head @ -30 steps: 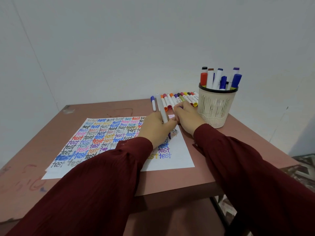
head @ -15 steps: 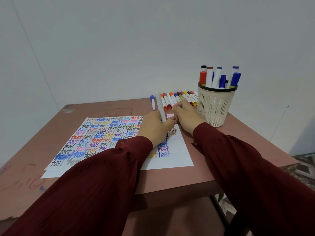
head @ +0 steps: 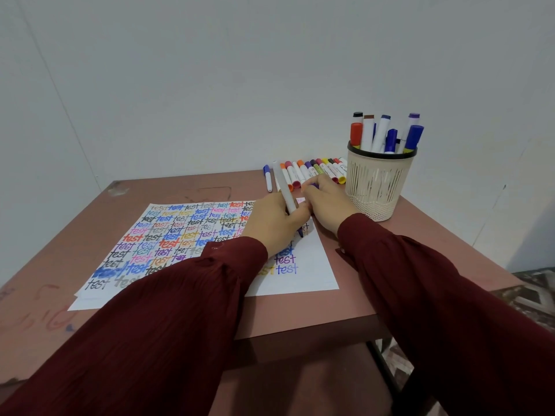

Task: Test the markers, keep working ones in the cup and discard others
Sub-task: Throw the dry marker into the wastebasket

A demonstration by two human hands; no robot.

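Note:
My left hand [head: 274, 225] grips a white marker [head: 282, 184] like a pen, with its purple tip down on the white paper [head: 303, 280] among rows of coloured "test" words. Just to the right, my right hand [head: 329, 204] rests on the paper's top edge with curled fingers around a small purple cap [head: 314, 185]. A beige mesh cup [head: 375, 187] stands at the back right with several capped markers [head: 383, 135] upright in it. A row of several coloured markers [head: 312, 171] lies on the table behind my hands.
A single blue-capped marker [head: 268, 179] lies left of the row. The brown table [head: 405, 265] ends close to my body and drops off at the right edge past the cup. A white wall stands right behind the table.
Both hands stay in nearly the same place. The marker in my left hand shifts slightly over the paper, and the purple cap now shows at my right fingertips.

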